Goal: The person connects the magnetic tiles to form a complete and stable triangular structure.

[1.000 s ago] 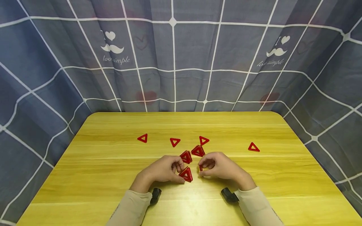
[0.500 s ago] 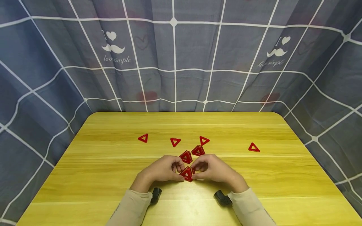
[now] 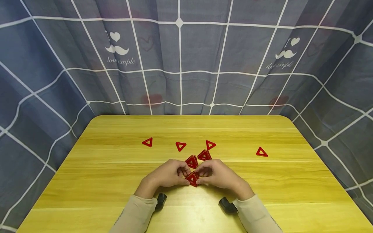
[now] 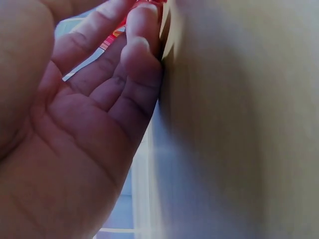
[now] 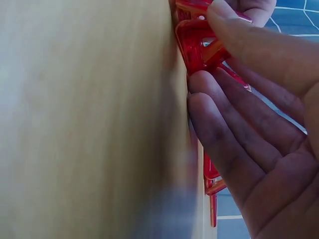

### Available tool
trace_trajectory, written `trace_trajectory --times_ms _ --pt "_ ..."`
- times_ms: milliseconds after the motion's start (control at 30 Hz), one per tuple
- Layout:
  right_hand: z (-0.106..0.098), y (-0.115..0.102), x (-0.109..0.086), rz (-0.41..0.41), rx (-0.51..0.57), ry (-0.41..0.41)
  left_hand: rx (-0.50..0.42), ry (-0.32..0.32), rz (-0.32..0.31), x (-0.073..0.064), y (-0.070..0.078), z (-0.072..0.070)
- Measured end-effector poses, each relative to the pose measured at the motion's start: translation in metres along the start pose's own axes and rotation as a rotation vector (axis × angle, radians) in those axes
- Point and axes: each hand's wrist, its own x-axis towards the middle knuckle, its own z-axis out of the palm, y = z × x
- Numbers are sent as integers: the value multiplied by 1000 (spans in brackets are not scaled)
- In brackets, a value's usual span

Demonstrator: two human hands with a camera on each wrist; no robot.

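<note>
Between my two hands on the table stands a small upright build of red triangle frames (image 3: 192,178), like a little pyramid. My left hand (image 3: 170,173) holds its left side, thumb at the near corner and fingers curled behind. On the right side my right hand (image 3: 222,178) pinches a red translucent triangle piece (image 5: 197,47) against the build, as the right wrist view shows. In the left wrist view the fingers (image 4: 142,62) hide most of the red pieces. Just behind stand two similar red triangle builds, one left (image 3: 191,161) and one right (image 3: 204,155).
Loose red triangles lie on the yellow wood-grain table (image 3: 87,181): one far left (image 3: 148,142), two in the middle (image 3: 180,146), (image 3: 210,144) and one at right (image 3: 261,152). A grey-blue checked curtain (image 3: 198,87) hangs along the table's back and sides.
My right hand has moved left with its triangle piece and brought it against the build in front of the left hand. The left hand has stayed in place.
</note>
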Motion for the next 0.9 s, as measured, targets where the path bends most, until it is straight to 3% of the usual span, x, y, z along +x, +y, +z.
trace_trajectory --times_ms 133,367,667,900 --pt "0 0 -1 -1 -17 2 -8 15 4 1 1 1" --pt "-1 1 -1 -76 -56 -9 -27 33 6 3 3 3" --pt "-9 3 -6 -4 -61 18 -30 31 -13 1 2 -1" --pt "-17 4 -9 17 -78 32 -23 74 -14 -7 -6 -15"
